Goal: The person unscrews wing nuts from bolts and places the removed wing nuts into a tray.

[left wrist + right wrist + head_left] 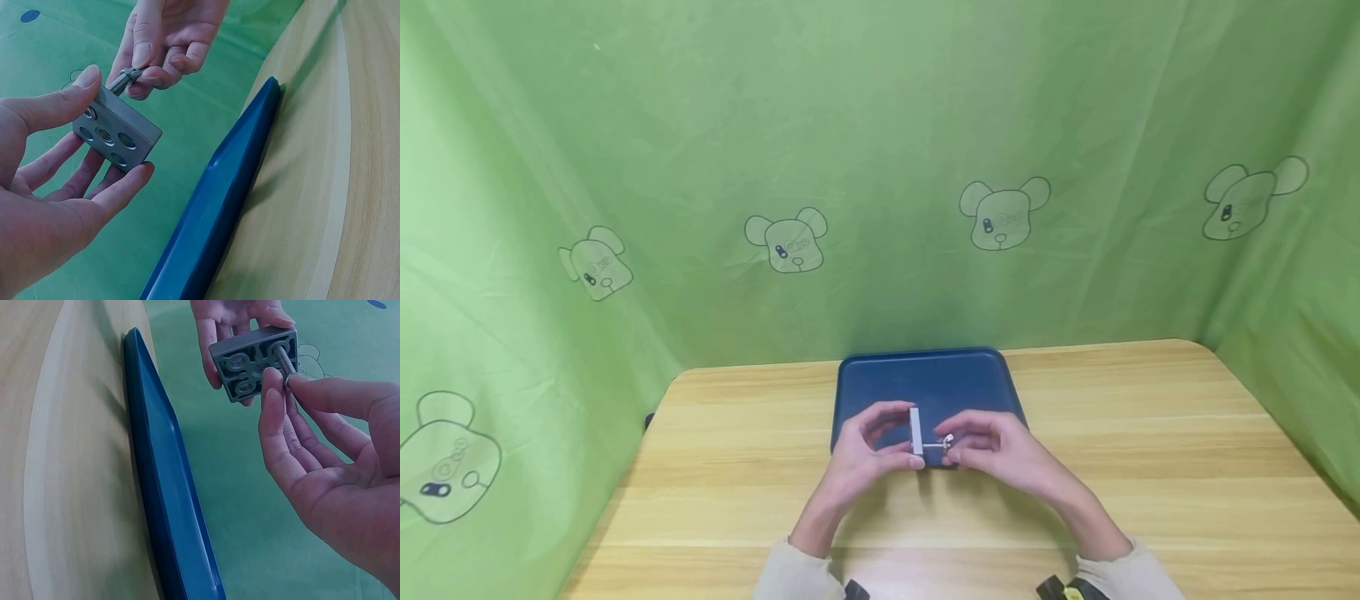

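My left hand [863, 446] grips a grey square block [115, 131] by its edges, thumb on one side and fingertips on the opposite one. Several round holes show on one face in the left wrist view; the other face is ribbed and hollowed in the right wrist view. A threaded bolt [284, 359] sticks out of the ribbed face near one corner. Around the bolt's outer end, the thumb and fingertips of my right hand [996, 446] pinch a small metal piece, perhaps a nut [130, 75], mostly covered by the fingers. Both hands hold the parts above the tray's near edge.
A blue tray [925, 379] lies on the wooden table [760, 467], close to its far edge. Green curtains [880, 150] printed with bear outlines stand behind the table and on both sides.
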Demonstrator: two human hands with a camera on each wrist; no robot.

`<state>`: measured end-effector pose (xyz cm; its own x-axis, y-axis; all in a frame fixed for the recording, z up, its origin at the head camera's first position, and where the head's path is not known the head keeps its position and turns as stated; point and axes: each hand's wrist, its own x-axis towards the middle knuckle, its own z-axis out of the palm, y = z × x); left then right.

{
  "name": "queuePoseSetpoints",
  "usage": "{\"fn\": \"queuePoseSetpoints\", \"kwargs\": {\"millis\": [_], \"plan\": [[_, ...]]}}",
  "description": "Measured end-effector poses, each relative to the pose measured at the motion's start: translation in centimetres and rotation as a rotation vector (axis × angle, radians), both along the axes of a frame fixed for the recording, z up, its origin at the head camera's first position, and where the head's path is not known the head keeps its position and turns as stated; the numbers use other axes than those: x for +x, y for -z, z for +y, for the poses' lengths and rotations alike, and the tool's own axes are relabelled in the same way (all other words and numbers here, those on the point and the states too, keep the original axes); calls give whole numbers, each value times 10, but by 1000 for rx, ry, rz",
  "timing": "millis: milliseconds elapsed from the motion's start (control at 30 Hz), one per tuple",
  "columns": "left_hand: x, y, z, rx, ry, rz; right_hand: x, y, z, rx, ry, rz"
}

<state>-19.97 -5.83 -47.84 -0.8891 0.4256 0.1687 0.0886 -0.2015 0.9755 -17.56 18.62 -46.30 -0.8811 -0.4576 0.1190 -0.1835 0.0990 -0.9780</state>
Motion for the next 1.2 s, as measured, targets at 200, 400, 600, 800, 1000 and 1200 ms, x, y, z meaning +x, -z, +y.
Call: {"fn": "queuePoseSetpoints", "kwargs": {"millis": [200, 400, 600, 800, 1000, 1200], "plan": [[1, -1, 0, -8, -7, 2, 0, 0, 1, 19, 3, 0], [1, 0, 0, -15, -11, 1, 0, 0, 0, 19, 13, -1], [0, 0, 1, -19, -11, 6, 1, 0, -1, 13, 19, -15], [1, 1, 1, -17, -11, -2, 1, 0, -1, 26, 22, -10], [1, 1, 1, -16, -5, 0, 0, 0, -1, 57, 41, 14], [1, 1, 2, -14, -2, -6, -1, 1, -1, 66, 53, 24]]}}
